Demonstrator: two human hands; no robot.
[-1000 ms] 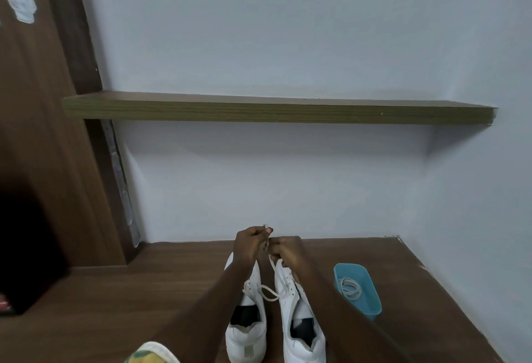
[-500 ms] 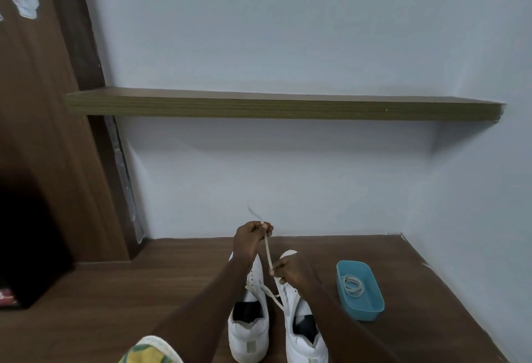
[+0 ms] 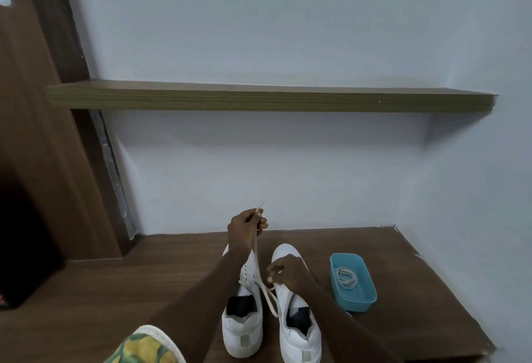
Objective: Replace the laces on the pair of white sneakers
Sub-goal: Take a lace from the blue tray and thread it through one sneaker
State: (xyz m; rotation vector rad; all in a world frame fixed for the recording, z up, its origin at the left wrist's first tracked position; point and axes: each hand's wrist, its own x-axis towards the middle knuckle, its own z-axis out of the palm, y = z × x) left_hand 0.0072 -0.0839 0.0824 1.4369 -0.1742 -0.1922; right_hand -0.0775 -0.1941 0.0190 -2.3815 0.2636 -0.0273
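Two white sneakers stand side by side on the brown wooden surface, toes pointing at the wall: the left sneaker [image 3: 241, 331] and the right sneaker [image 3: 299, 336]. My left hand [image 3: 244, 226] is raised above the left sneaker's toe and pinches the end of a cream lace [image 3: 254, 250], which runs taut down to the shoes and crosses between them. My right hand [image 3: 288, 272] rests low on the right sneaker's front, fingers curled at the lace near the eyelets.
A blue plastic tray [image 3: 361, 298] with a coiled lace [image 3: 347, 276] in it stands right of the shoes. A wooden shelf [image 3: 259, 99] juts from the white wall above. The wooden surface [image 3: 115, 290] ends at the right near the wall. A dark cabinet side stands left.
My left hand has risen with the lace end, drawing the lace out longer. My right hand has dropped from beside the left hand onto the right sneaker.
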